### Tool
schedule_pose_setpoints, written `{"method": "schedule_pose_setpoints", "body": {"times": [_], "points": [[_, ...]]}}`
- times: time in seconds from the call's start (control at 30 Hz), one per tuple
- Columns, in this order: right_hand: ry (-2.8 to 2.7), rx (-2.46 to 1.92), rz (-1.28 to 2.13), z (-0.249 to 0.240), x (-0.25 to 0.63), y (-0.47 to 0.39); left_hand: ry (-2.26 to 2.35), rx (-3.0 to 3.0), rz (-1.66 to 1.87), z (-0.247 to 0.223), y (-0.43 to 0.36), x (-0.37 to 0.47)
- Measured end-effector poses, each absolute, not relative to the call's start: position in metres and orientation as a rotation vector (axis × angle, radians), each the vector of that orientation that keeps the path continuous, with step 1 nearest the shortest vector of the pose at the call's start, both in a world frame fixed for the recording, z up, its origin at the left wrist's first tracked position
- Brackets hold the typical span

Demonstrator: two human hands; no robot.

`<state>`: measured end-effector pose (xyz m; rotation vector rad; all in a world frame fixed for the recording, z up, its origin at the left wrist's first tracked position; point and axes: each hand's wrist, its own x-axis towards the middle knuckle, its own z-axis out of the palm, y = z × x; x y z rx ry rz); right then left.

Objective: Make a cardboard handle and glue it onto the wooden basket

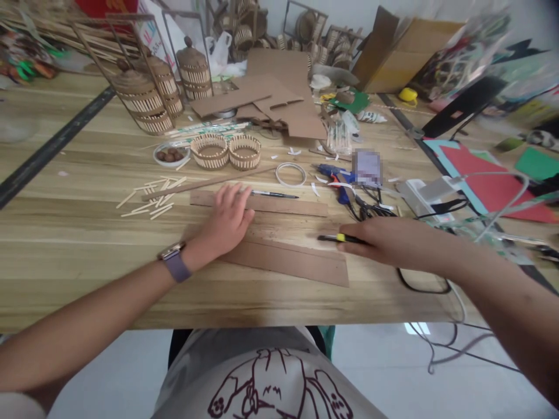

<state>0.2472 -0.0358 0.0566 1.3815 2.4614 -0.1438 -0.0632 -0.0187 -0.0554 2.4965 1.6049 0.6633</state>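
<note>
My left hand (229, 221) lies with its fingers a little apart on the table, over the left part of a narrow cardboard strip (288, 205). A black pen (277, 194) rests by its fingertips. Closer to me is a wider cardboard strip (288, 262), its left end beside my left palm. My right hand (364, 235) is closed around a black and yellow cutter (340, 238), whose tip points left above the right side of the wider strip.
Short wooden sticks (157, 198) are scattered at the left. Two round slatted baskets (244, 152) and a tape ring (291, 174) sit beyond my hands. A blue glue gun (343, 183), cables and a power strip (425, 198) lie to the right. Cardboard sheets (283, 87) are piled behind.
</note>
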Motion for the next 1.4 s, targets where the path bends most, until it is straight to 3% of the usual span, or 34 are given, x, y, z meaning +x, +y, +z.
{"method": "schedule_pose_setpoints", "body": {"times": [0.13, 0.47, 0.87, 1.13, 1.4], "points": [[2.458, 1.172, -0.291, 0.058, 0.185, -0.031, 1.755, 2.468, 0.722, -0.048, -0.017, -0.092], [2.521, 1.072, -0.276, 0.035, 0.086, -0.024, 1.945, 2.446, 0.501, -0.057, -0.032, -0.116], [2.643, 0.948, -0.153, 0.025, 0.074, -0.024, 1.891, 2.481, 0.515, -0.061, -0.032, -0.117], [2.477, 0.868, -0.127, 0.048, 0.062, -0.029, 1.859, 2.484, 0.612, -0.068, -0.031, -0.120], [2.413, 0.990, 0.004, 0.045, 0.123, -0.050, 1.878, 2.474, 0.551, -0.058, -0.035, -0.115]]}}
